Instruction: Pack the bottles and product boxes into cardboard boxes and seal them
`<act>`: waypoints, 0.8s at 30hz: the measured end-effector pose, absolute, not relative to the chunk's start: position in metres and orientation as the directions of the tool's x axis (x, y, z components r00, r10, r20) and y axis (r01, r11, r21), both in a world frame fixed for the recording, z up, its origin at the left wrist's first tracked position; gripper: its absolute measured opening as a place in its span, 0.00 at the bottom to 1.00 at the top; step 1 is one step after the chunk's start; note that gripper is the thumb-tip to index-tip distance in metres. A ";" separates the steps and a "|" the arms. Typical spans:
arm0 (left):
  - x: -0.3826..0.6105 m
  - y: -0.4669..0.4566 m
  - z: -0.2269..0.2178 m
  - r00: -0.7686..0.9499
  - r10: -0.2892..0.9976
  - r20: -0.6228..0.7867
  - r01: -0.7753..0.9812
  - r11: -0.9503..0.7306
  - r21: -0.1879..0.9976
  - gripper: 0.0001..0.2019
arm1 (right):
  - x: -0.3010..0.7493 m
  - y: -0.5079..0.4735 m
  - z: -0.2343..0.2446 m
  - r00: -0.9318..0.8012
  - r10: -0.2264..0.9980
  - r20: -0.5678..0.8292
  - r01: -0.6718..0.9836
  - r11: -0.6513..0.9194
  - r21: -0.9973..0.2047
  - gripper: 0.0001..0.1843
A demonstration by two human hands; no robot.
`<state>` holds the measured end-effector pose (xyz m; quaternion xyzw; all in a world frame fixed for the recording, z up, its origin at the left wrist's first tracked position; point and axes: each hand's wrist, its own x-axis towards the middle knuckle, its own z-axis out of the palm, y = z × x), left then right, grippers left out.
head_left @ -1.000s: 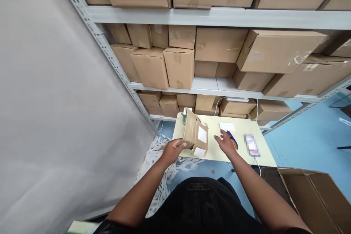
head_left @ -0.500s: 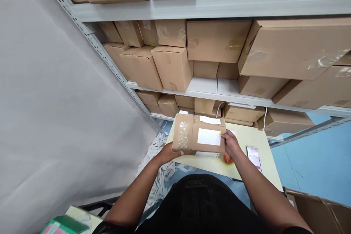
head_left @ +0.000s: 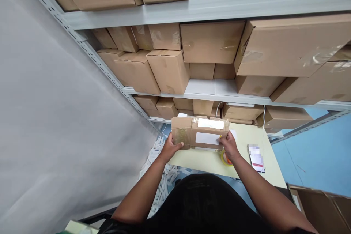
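Between my two hands I hold a brown cardboard box (head_left: pixel 193 142) with white labels and clear tape on it. My left hand (head_left: pixel 170 149) grips its left end, thumb on the near face. At the right end, my right hand (head_left: pixel 229 145) is closed on the box, its thumb beside a white label (head_left: pixel 207 138). The box is above a pale yellow table (head_left: pixel 200 161). Just below my right hand, partly covered by it, is a roll of tape (head_left: pixel 226 158) with orange and yellow showing. Farther right on the table lies a phone (head_left: pixel 256 161).
Metal shelving (head_left: pixel 170 11) full of cardboard boxes (head_left: pixel 212 42) rises behind the table. A grey wall (head_left: pixel 68 124) stands at the left. White paper strips (head_left: pixel 161 181) cover the floor below. An open carton (head_left: pixel 320 208) sits at the lower right. A white cable (head_left: pixel 264 120) hangs behind the table.
The box has tilted in my hands, so its far, labelled side shows more and its near face looks shorter. My left hand has moved slightly up. The camera view has shifted a little.
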<state>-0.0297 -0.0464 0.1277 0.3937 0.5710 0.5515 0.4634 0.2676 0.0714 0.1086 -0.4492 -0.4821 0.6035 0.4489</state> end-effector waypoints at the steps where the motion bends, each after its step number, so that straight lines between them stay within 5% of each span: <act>1: -0.035 -0.047 0.124 -0.237 0.967 -0.092 -0.078 0.076 0.994 0.38 | 0.265 0.068 0.107 -0.174 0.979 -0.104 -0.112 -0.124 -0.986 0.22; 12: -0.090 -0.049 0.103 0.012 0.994 -0.104 -0.170 0.105 0.980 0.39 | 0.233 0.016 0.113 -0.043 0.990 -0.132 -0.014 -0.133 -0.991 0.24; 19: -0.073 -0.036 0.106 0.047 0.999 0.009 -0.025 -0.008 1.000 0.37 | 0.238 0.014 0.113 -0.040 0.998 -0.049 0.098 -0.045 -0.994 0.28; 24: -0.050 -0.025 0.106 -0.108 0.994 -0.017 0.163 0.035 0.986 0.27 | 0.251 0.023 0.111 -0.098 0.995 0.007 0.205 0.027 -0.978 0.35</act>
